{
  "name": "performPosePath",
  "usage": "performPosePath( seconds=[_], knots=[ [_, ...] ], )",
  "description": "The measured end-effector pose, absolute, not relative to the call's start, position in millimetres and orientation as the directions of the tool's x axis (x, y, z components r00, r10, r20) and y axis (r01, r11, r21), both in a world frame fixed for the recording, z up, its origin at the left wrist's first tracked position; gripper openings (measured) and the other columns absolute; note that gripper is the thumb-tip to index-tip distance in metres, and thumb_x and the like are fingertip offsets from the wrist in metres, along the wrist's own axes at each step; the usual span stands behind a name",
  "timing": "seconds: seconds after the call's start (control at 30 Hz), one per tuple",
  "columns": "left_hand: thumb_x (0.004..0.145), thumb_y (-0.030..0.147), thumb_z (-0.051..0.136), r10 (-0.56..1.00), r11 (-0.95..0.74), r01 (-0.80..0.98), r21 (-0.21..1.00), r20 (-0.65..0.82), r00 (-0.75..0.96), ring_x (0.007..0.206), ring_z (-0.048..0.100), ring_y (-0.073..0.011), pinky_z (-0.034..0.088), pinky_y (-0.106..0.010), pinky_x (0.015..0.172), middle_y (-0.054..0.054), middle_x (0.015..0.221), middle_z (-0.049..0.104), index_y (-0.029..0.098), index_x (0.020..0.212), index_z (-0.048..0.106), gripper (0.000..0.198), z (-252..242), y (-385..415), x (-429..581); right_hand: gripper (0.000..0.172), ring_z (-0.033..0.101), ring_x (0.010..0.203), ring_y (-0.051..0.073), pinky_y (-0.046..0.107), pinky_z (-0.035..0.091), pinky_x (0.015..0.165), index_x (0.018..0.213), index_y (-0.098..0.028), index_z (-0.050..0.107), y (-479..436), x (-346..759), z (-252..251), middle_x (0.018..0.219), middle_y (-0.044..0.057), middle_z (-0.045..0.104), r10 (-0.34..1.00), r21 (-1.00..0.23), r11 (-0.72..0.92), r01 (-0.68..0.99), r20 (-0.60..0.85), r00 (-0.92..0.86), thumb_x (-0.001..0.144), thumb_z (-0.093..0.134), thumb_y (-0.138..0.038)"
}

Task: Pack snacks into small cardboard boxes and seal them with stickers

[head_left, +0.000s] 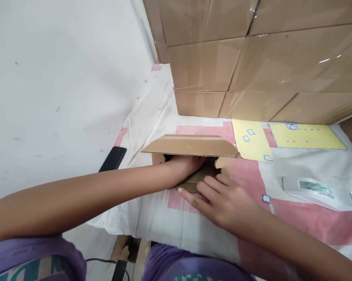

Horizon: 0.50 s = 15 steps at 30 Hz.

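A small brown cardboard box [190, 145] lies with its opening towards me and its upper flap raised. My left hand [189, 164] reaches inside it past the wrist, and the flap and box walls hide its fingers. At the lower right edge of the opening, my right hand [219, 197] grips the box with curled fingers, one digit stretched along the lower flap. The box's inside is dark, so what my left hand touches there cannot be made out.
A large taped cardboard panel [205, 70] stands behind. Yellow paper pieces [252, 140] lie in front of it. A black phone [114, 159] is at the left by the white wall. A white cut-out [316, 191] and a small paper piece [266, 199] rest on the cloth at the right.
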<state>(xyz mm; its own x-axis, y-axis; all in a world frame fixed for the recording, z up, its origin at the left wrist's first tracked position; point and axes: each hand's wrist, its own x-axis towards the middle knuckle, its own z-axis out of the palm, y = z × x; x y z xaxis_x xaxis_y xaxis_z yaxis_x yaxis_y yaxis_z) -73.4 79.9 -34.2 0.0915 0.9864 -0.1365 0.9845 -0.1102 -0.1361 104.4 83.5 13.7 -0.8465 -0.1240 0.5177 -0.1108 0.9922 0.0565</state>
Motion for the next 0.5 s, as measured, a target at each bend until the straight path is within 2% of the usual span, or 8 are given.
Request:
performPosePath(
  seconds=[0.07,0.13,0.3,0.4,0.5],
  knots=[
    [0.098,0.012,0.05,0.985,-0.138,0.976,-0.167,-0.127,0.117,0.112,0.062,-0.0247,0.052,-0.041,0.097,-0.01,0.124,0.065,0.017,0.127,0.062,0.031,-37,85,-71,0.03,0.044,0.068,0.017,0.034,0.027,0.065,0.124,-0.018,0.067,84,104,10,0.072,0.002,0.058,-0.12,0.07,0.993,-0.098,0.517,-0.848,0.096,0.058,-0.013],
    [0.095,0.001,0.044,0.98,-0.176,0.967,-0.186,-0.125,0.154,0.116,0.06,-0.0281,0.049,-0.04,0.1,-0.011,0.122,0.066,0.015,0.132,0.059,0.043,-35,85,-69,0.03,0.044,0.068,0.017,0.034,0.027,0.065,0.124,-0.019,0.068,84,104,8,0.073,0.002,0.058,-0.124,0.084,0.992,-0.094,0.514,-0.849,0.096,0.058,-0.013],
    [0.083,-0.008,0.05,0.961,-0.269,0.942,-0.202,-0.128,0.247,0.124,0.055,-0.033,0.049,-0.04,0.1,-0.013,0.135,0.06,0.014,0.148,0.045,0.069,-20,67,-66,0.03,0.043,0.068,0.017,0.034,0.027,0.065,0.122,-0.019,0.068,84,106,9,0.072,0.002,0.058,-0.133,0.093,0.991,-0.1,0.516,-0.846,0.095,0.058,-0.011],
    [0.073,-0.011,0.057,0.957,-0.265,0.956,-0.129,-0.156,0.244,0.123,0.056,-0.034,0.05,-0.04,0.098,-0.012,0.138,0.059,0.017,0.15,0.044,0.082,-15,58,-62,0.027,0.043,0.067,0.017,0.034,0.027,0.065,0.121,-0.019,0.069,84,107,11,0.071,0.001,0.057,-0.135,0.066,0.991,-0.119,0.517,-0.845,0.096,0.059,-0.012],
    [0.072,-0.012,0.059,0.973,-0.17,0.985,-0.019,-0.161,0.165,0.119,0.059,-0.0313,0.052,-0.037,0.095,-0.008,0.132,0.064,0.024,0.147,0.049,0.084,-20,62,-59,0.027,0.044,0.068,0.017,0.034,0.028,0.065,0.121,-0.019,0.068,83,108,13,0.072,0.001,0.058,-0.15,0.056,0.988,-0.142,0.523,-0.839,0.097,0.058,-0.012]
  ],
)
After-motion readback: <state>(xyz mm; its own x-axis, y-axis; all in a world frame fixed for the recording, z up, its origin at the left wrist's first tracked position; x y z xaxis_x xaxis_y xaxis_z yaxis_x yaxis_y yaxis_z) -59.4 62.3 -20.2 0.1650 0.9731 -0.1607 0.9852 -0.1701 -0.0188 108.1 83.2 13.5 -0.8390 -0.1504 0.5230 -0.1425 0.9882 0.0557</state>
